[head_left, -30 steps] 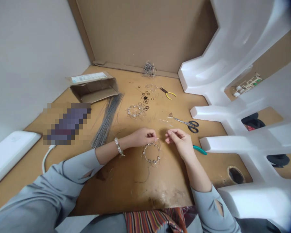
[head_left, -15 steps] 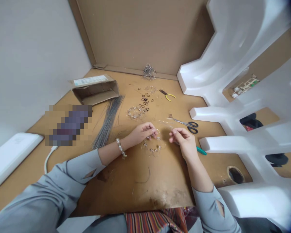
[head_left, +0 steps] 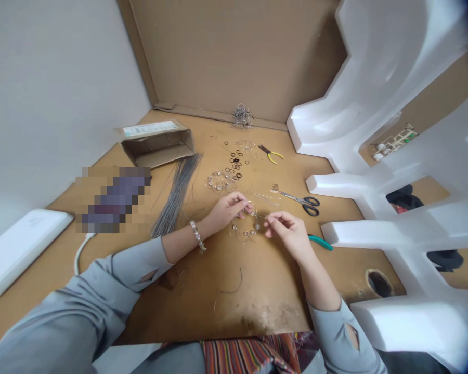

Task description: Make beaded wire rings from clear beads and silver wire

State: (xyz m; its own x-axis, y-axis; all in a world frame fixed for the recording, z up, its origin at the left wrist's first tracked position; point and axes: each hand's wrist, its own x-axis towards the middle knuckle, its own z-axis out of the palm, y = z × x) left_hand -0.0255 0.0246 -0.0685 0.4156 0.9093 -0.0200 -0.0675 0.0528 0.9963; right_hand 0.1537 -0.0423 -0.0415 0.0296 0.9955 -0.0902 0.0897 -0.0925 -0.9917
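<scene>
A ring of thin wire with clear round beads (head_left: pixel 246 233) hangs over the table, loose wire ends sticking out around it. My left hand (head_left: pixel 232 210) pinches its upper edge between thumb and fingers; a beaded bracelet (head_left: pixel 197 237) is on that wrist. Just right of the ring, my right hand (head_left: pixel 286 231) is closed in a pinch on a thin wire (head_left: pixel 260 216) that runs towards the ring. Where the wire joins the ring is too fine to make out. Behind my left hand lies another beaded wire ring (head_left: pixel 220 181).
Black-handled scissors (head_left: pixel 300 199), yellow-handled pliers (head_left: pixel 271 154) and a teal-handled tool (head_left: pixel 321 242) lie to the right. Dark small rings (head_left: pixel 236 162) are scattered mid-table. A wire bundle (head_left: pixel 175 200) and open cardboard box (head_left: pixel 158 148) stand left; white foam (head_left: pixel 347 228) borders the right side.
My left hand has lifted the beaded ring slightly away from me. My right hand moved right, then came back left to the ring, where a wire now shows at its fingertips.
</scene>
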